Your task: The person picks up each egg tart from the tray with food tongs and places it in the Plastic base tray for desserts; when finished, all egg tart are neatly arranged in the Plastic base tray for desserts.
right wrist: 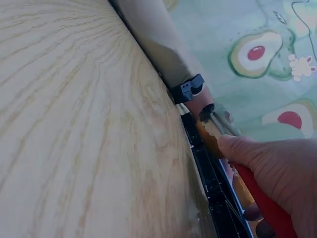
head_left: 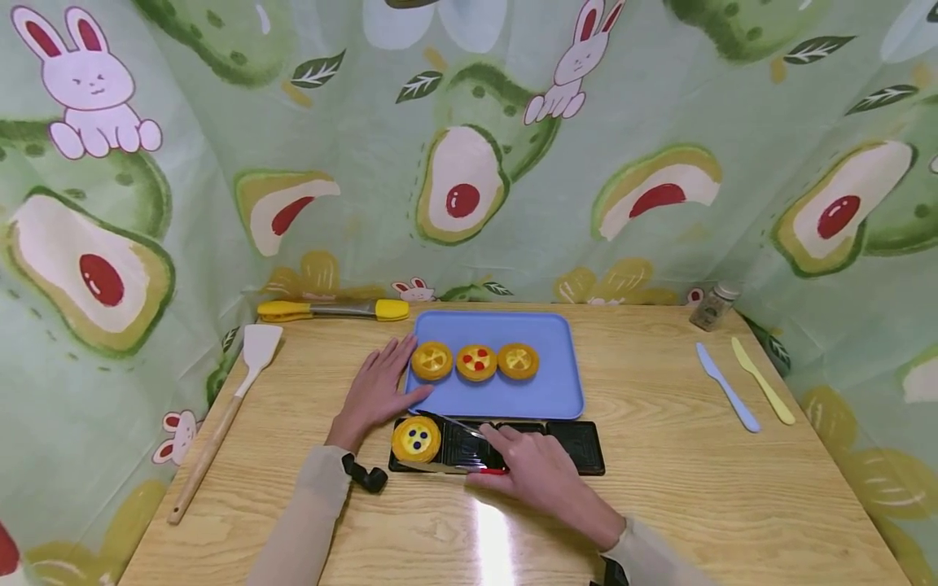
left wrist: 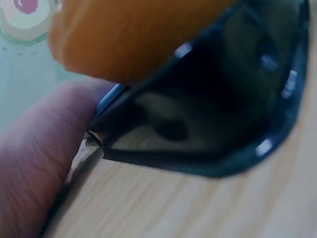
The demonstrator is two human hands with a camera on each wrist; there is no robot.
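My right hand [head_left: 538, 472] grips red-handled metal tongs [right wrist: 258, 193]. Their two arms spread either side of a tart with dark blue dots [head_left: 415, 440] in the left end compartment of a black plastic tray [head_left: 575, 448]. Whether the tips press on the tart is not clear. Fingers extended, my left hand [head_left: 374, 391] rests along the left edge of a blue tray [head_left: 506, 401], its thumb near the front left corner. On the blue tray sit a plain-topped tart [head_left: 431, 360], a red-dotted tart [head_left: 476, 363] and another plain-topped tart [head_left: 518, 361] in a row.
A white spatula [head_left: 234, 407] lies at the left, yellow-ended tongs [head_left: 333, 310] along the back. Far right are a blue knife [head_left: 728, 387], a yellow knife [head_left: 763, 380] and a small glass jar [head_left: 714, 307]. A patterned curtain [head_left: 374, 203] hangs behind the table.
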